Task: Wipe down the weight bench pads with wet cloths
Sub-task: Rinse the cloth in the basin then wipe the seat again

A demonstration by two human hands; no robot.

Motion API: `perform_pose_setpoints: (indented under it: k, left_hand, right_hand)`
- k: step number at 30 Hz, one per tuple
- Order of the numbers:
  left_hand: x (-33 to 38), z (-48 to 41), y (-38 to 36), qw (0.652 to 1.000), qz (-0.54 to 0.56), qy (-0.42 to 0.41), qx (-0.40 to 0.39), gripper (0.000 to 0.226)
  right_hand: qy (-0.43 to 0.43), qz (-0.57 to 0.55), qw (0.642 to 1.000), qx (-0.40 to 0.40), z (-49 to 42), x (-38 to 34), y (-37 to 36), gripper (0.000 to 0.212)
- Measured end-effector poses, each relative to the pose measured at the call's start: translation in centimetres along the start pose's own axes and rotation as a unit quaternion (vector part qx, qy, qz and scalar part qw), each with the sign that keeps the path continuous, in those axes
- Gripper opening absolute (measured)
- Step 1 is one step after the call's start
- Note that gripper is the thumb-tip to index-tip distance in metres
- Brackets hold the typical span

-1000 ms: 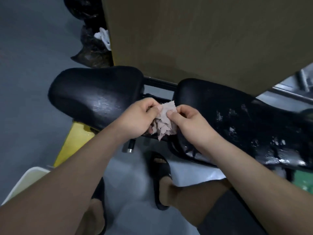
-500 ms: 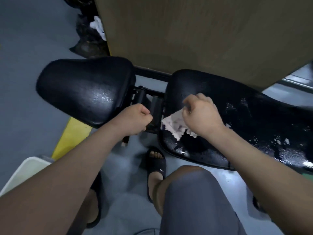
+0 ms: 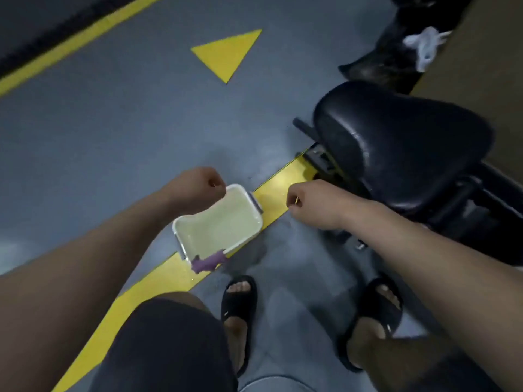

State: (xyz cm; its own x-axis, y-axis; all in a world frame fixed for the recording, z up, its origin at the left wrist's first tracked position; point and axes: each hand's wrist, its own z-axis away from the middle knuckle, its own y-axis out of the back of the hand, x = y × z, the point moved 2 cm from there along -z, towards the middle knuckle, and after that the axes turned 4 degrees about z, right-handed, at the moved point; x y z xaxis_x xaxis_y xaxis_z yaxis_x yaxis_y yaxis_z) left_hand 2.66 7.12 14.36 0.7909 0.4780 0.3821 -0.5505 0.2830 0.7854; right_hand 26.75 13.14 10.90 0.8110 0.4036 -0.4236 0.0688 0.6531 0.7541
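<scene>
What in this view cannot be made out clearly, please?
All head view:
- Left hand and right hand: the curled fingers face down, so anything held is hidden.
- Seat pad: whatever lies beyond it is cut off by the right edge.
- Tub: the cloudy water hides anything below its surface.
- Bag: blurred, so the white bundle on it cannot be identified.

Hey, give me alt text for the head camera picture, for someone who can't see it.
Looking down, a person's left hand and right hand, fingers curled, hang either side of a white tub of pale liquid on a yellow floor stripe. A purple cloth drapes over the tub's near rim; a black bench seat pad stands at right.
</scene>
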Motion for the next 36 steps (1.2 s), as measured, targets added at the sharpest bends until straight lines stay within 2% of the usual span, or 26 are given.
perform_pose_setpoints:
  k: [3,6,9,13,15,18,19,23,26,31,34,36]
  left_hand:
    - [-9.5,-1.5,-2.4,0.998,-0.009,0.053,-0.015,0.017]
    - [-18.4,-1.5,-7.6,0.993,-0.031,0.084,-0.074,0.017]
    - [-24.4,-2.1,-12.2,0.988,-0.022,0.098,-0.113,0.022]
    - [-27.4,-4.0,-16.2,0.994,-0.034,0.040,-0.099,0.026]
    - [-28.1,-4.7,-18.0,0.992,-0.069,0.012,-0.109,0.030]
    - [-28.2,-5.2,-19.6,0.981,-0.160,-0.034,-0.106,0.031]
    - [-28.1,-5.3,-19.7,0.982,-0.158,-0.039,-0.096,0.031]
    - [-26.6,-4.5,-18.0,0.996,0.042,-0.037,-0.073,0.040]
    - [-24.0,-3.9,-14.9,0.982,0.182,0.004,-0.042,0.030]
    - [-17.5,-3.6,-8.6,0.967,0.253,0.005,-0.016,0.014]
    - [-12.2,-2.6,-5.5,0.930,0.368,0.017,-0.015,0.024]
    - [-8.2,-2.0,-4.0,0.897,0.438,0.028,-0.058,0.038]
  right_hand:
    - [0.045,0.039,0.997,-0.051,-6.0,-4.8,-5.5,0.019]
    - [0.075,0.040,0.989,-0.123,-10.8,-8.9,-13.7,0.021]
    - [0.100,0.035,0.982,-0.158,-14.8,-11.1,-21.1,0.023]
    - [0.101,0.110,0.982,-0.118,-18.1,-10.8,-27.1,0.035]
    - [0.113,0.131,0.981,-0.084,-18.8,-10.5,-28.7,0.025]
    - [0.140,0.053,0.988,-0.044,-18.6,-9.9,-29.3,0.010]
    - [0.143,0.018,0.989,-0.039,-18.4,-9.7,-29.0,0.009]
    - [0.122,-0.075,0.989,-0.022,-17.2,-9.8,-25.5,0.004]
    - [0.058,-0.151,0.986,-0.044,-15.7,-10.2,-21.3,0.007]
    - [0.019,-0.284,0.957,0.055,-12.8,-10.4,-14.5,0.012]
    - [-0.004,-0.367,0.924,0.111,-10.9,-10.2,-10.1,0.015]
    - [-0.013,-0.424,0.896,0.130,-9.4,-10.2,-7.5,0.018]
